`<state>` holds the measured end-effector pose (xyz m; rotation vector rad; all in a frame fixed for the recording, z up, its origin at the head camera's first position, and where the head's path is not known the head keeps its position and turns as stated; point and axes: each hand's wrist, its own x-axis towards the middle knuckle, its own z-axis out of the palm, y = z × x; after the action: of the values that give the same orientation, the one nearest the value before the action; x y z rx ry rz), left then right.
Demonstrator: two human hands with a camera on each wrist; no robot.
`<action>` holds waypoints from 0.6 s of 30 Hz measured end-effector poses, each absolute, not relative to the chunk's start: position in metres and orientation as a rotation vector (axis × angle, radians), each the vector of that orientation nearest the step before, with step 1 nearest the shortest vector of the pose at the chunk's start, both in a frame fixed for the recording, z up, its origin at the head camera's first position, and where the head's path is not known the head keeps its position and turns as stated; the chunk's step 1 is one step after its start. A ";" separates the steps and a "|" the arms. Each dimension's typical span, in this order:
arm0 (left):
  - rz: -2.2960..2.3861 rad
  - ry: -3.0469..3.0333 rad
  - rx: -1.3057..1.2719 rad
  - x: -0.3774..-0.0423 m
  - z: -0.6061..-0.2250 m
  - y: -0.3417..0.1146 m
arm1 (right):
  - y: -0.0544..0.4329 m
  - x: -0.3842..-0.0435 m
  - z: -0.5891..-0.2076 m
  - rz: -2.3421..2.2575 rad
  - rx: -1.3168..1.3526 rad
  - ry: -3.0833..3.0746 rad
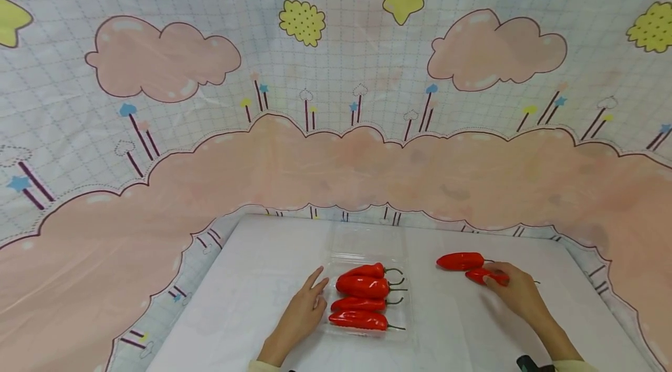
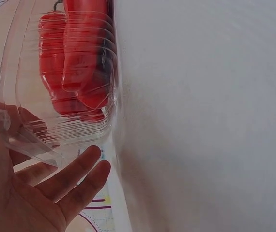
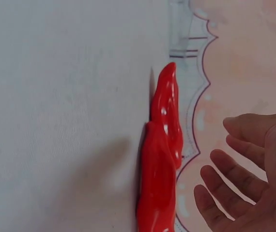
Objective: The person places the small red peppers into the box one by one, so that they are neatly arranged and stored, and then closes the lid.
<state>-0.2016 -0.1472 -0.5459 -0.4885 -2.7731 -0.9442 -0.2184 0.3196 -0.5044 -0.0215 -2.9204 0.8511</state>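
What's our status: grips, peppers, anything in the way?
Left grip beside clear container. Right grip above two loose red peppers, holding none. Other peppers inside container. No obstruction seen at right grip.

- Bare left hand (image 1: 300,313), pale yellow fabric sleeve (image 1: 264,366) behind it
- Bare right hand (image 1: 517,293), matching pale yellow fabric cuff (image 1: 574,366)
- Small blackish, green-tinged device (image 1: 531,364) beside that cuff

The right hand (image 1: 514,291) is partly hiding its nearest pepper (image 1: 476,276); behind both hands, the head view is cropping sleeves (image 1: 574,367).
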 end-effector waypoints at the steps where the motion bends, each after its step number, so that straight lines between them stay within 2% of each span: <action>1: -0.937 -2.776 -0.491 -0.202 -0.546 -0.147 | 0.321 -0.220 -0.505 0.841 -0.014 -2.923; 18: -0.899 -2.792 -0.498 -0.201 -0.544 -0.148 | 0.345 -0.238 -0.518 0.747 0.138 -2.971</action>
<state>-0.2013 -0.1475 -0.5439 -0.4979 -2.7916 -0.8986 -0.2385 0.3448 -0.5181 0.1377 -2.9714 0.7469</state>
